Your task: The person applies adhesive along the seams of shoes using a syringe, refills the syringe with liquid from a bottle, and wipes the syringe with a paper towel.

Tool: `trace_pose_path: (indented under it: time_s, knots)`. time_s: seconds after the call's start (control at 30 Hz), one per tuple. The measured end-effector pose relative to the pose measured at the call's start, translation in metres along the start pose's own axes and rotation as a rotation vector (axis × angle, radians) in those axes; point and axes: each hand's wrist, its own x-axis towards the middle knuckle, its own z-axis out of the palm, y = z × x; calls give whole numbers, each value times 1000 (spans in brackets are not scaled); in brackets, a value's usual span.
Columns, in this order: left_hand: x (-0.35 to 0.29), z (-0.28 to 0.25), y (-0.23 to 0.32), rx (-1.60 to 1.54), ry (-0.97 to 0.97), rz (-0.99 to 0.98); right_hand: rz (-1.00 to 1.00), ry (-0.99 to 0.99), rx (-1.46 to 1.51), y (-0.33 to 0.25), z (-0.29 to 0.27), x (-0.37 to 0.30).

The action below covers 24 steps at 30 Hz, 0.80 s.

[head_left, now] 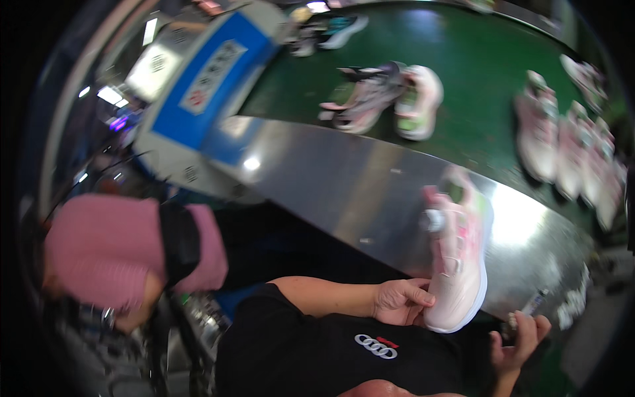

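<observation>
From the head view, my left hand point(400, 301) pinches the heel of a pink-and-white shoe point(458, 264) lying on the smooth steel ledge point(331, 185). My right hand point(519, 341) is clenched around a small dark tool point(510, 325). More shoes point(383, 96) sit on the green belt point(476, 66).

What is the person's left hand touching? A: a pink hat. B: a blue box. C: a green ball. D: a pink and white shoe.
D: the left hand grips the heel end of the pink and white shoe, which lies on the shiny metal table; the right hand holds a small dark thing that is too blurred to tell.
</observation>
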Motion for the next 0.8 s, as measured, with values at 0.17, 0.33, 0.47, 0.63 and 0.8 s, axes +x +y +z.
trace_pose_path:
  time_s: [0.17, 0.33, 0.47, 0.63, 0.8]
  knots:
    - [-39, -9, 22, 130, 53, 241, 87, -36, 188, 40, 42, -5]
    - [2, 6, 58, 460, 132, 443, 156, -16, 234, 52, 58, -2]
    - [102, 27, 123, 537, 98, 545, 245, 85, 166, 34, 49, 3]
    - [116, 21, 132, 694, 175, 386, 205, 16, 103, 37, 50, 11]
    - [50, -2, 183, 1034, 419, 1058, 180, 114, 115, 27, 44, 29]
